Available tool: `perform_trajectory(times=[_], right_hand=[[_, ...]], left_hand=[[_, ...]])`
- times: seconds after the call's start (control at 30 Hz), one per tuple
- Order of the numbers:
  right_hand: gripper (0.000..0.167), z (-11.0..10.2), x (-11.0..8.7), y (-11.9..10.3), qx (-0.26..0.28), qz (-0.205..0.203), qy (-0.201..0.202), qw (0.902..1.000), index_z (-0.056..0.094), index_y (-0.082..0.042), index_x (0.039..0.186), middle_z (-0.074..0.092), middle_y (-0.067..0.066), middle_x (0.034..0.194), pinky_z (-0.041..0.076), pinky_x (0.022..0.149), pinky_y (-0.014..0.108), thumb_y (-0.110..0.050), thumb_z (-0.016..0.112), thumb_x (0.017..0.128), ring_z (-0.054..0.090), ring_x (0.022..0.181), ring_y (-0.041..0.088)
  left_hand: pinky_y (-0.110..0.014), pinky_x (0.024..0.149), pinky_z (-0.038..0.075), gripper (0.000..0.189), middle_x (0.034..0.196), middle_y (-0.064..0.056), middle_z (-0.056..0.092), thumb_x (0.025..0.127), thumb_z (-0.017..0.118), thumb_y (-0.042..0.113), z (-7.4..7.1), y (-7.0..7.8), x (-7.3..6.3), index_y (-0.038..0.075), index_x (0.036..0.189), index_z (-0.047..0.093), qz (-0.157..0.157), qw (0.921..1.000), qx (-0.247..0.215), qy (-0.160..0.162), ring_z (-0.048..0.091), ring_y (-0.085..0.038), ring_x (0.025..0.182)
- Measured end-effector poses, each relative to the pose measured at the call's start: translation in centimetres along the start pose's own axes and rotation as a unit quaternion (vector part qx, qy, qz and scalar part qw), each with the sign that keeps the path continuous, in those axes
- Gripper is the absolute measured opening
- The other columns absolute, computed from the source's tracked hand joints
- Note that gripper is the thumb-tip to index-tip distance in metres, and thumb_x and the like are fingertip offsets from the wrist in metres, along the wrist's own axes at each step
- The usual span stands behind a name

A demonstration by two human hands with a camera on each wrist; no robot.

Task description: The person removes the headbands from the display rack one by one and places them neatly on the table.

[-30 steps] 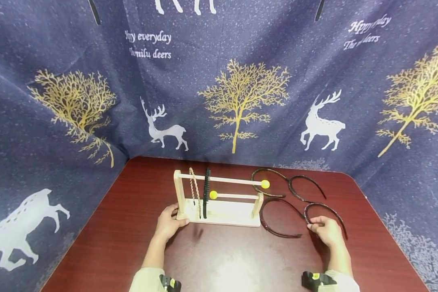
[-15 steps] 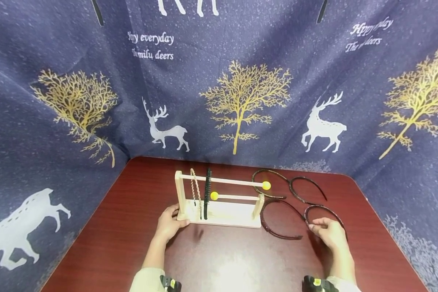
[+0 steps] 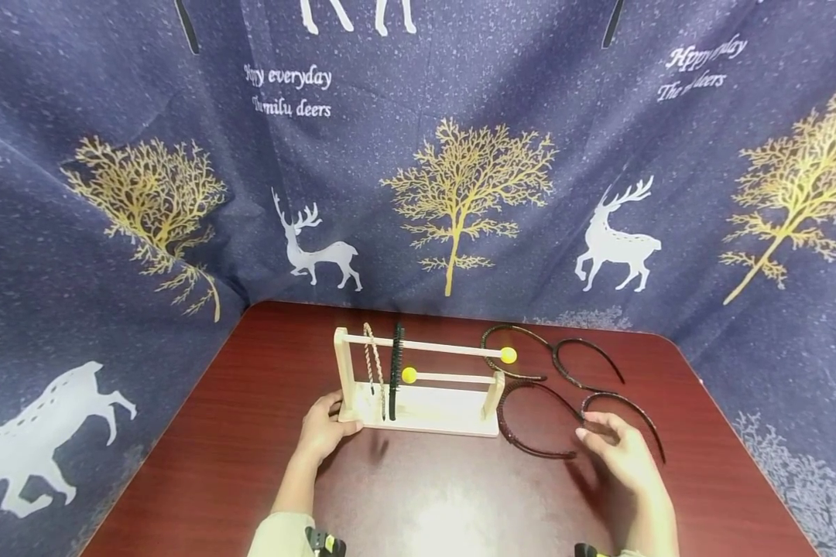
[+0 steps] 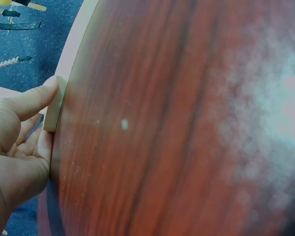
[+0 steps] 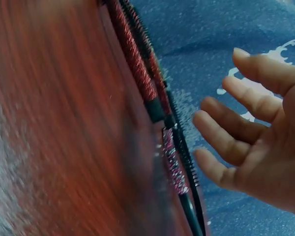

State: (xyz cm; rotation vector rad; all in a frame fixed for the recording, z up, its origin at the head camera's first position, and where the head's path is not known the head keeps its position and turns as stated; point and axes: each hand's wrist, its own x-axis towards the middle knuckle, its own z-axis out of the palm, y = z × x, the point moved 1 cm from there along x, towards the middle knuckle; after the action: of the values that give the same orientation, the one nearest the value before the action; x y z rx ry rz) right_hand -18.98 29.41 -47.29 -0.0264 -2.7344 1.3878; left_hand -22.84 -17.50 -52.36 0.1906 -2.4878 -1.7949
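A pale wooden headband stand [image 3: 425, 418] has two white rods tipped with yellow balls. On its upper rod hang a braided beige headband [image 3: 376, 363] and a black toothed headband [image 3: 395, 371]. My left hand [image 3: 320, 428] grips the base's left end, thumb on the front edge; the left wrist view shows this hand [image 4: 19, 128] holding the board. Above the table at the right, my right hand [image 3: 623, 452] is apart from the headbands, fingers spread and holding nothing. It is nearest a sparkly pink-and-black headband [image 5: 174, 162] and a dark red headband [image 3: 512, 435].
Behind these lie two more dark headbands, a gold-flecked one [image 3: 488, 340] and another [image 3: 592, 343]. All four loose ones lie close together on the reddish-brown table [image 3: 202, 464]. A blue cloth [image 3: 418, 193] with deer and trees hangs at the table's far edge.
My right hand has come off the sparkly headband at the right, its fingers opening as it moved a little left. The left hand and the stand have stayed put.
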Motion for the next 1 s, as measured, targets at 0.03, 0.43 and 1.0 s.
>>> perform_trajectory(times=[0.03, 0.43, 1.0], right_hand=[[0.046, 0.1, -0.1, -0.1, 0.019, -0.003, -0.01, 0.9998, 0.052, 0.003, 0.124, 0.06, 0.02, 0.113, 0.045, 0.077, 0.018, -0.026, 0.064, 0.089, 0.06, 0.092, 0.009], [0.042, 1.1, -1.0, -1.8, 0.157, -0.045, -0.045, 0.9856, 0.051, 0.001, 0.124, 0.055, 0.015, 0.119, 0.047, 0.082, 0.021, -0.014, 0.065, 0.088, 0.059, 0.1, 0.011], [0.038, 3.4, -0.8, -4.6, 0.182, -0.149, -0.028, 0.9715, 0.053, 0.007, 0.119, 0.061, 0.006, 0.112, 0.05, 0.08, 0.024, 0.002, 0.065, 0.083, 0.059, 0.101, 0.013]], left_hand=[[-0.036, 0.075, 0.054, 0.07, 0.114, -0.028, 0.055, 0.065, 0.079, -0.003, 0.0, 0.0, 0.0, -0.009, 0.128, 0.048, 0.0, 1.0, -0.001, 0.0, 0.059, -0.039, 0.099], [-0.037, 0.076, 0.053, 0.07, 0.115, -0.027, 0.055, 0.066, 0.08, -0.002, 0.0, 0.1, -0.1, -0.008, 0.128, 0.048, -0.007, 1.0, 0.003, 0.0, 0.059, -0.039, 0.101], [-0.036, 0.075, 0.053, 0.07, 0.115, -0.028, 0.054, 0.066, 0.08, -0.002, 0.1, 0.1, -0.1, -0.009, 0.128, 0.048, -0.006, 1.0, 0.005, 0.003, 0.059, -0.039, 0.1]])
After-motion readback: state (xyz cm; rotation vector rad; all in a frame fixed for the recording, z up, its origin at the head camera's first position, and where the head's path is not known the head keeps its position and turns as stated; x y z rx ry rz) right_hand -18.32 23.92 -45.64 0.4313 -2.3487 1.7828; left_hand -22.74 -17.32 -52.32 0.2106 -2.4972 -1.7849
